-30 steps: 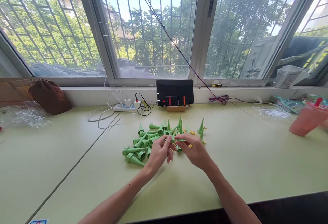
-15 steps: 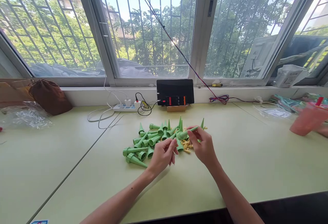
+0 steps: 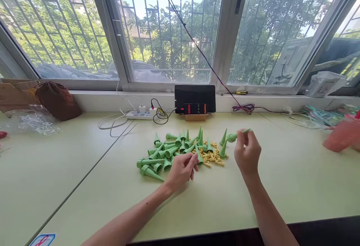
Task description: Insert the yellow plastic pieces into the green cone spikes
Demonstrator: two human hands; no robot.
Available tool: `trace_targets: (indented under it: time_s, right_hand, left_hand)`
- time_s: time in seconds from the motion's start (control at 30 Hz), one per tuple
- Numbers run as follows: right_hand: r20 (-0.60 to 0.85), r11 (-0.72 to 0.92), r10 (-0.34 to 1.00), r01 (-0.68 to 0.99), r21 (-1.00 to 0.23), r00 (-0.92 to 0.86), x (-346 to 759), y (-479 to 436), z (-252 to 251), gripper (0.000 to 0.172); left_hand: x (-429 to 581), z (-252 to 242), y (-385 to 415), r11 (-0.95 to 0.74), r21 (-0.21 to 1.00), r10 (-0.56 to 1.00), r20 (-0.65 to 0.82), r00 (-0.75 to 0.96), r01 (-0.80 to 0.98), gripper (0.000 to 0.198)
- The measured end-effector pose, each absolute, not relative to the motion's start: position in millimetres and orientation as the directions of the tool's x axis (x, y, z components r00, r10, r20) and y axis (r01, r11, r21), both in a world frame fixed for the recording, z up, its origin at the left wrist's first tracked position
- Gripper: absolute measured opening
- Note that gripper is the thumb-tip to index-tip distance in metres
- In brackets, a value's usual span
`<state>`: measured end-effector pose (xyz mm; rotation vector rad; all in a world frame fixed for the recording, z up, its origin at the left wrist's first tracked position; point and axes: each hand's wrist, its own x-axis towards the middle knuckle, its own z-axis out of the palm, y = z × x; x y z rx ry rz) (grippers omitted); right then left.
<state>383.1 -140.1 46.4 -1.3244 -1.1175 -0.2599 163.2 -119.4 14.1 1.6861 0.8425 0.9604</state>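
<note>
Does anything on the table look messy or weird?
A bit messy: the little yellow pieces lie scattered beside the green cones, and some cones stand while others lie sideways. Nothing looks clearly broken.

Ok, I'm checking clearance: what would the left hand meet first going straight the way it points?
Probably the green plastic cone just beyond the left hand, beside the yellow pieces; depth makes the gap hard to judge.

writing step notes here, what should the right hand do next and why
Probably turn the green cone in the right hand tip-up and set it down near the two upright cones: it is held sideways, tip pointing right, while those two stand tip-up close to its wide end.
</note>
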Motion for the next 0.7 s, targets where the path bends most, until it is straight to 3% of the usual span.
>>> trace_targets:
  time_s: [0.2,0.47,0.7]
  right_hand:
    - [0.73,0.216,0.503,0.751,-0.624,0.462,385.4,-136.9,44.0,0.027]
    - [0.74,0.273,0.507,0.732,-0.625,0.442,383.2,-136.9,45.0,0.029]
    - [0.711,0.185,0.579,0.785,-0.592,0.4,388.9,-132.1,39.9,0.03]
  left_hand:
    - [163.7,15.7,-120.4,-0.277,0.955,0.872,0.202,0.446,0.108,0.043]
    - [163.3,14.6,-119.2,-0.283,0.953,0.867,0.204,0.455,0.113,0.042]
    - [163.3,14.9,-120.6,-0.29,0.949,0.861,0.205,0.465,0.119,0.042]
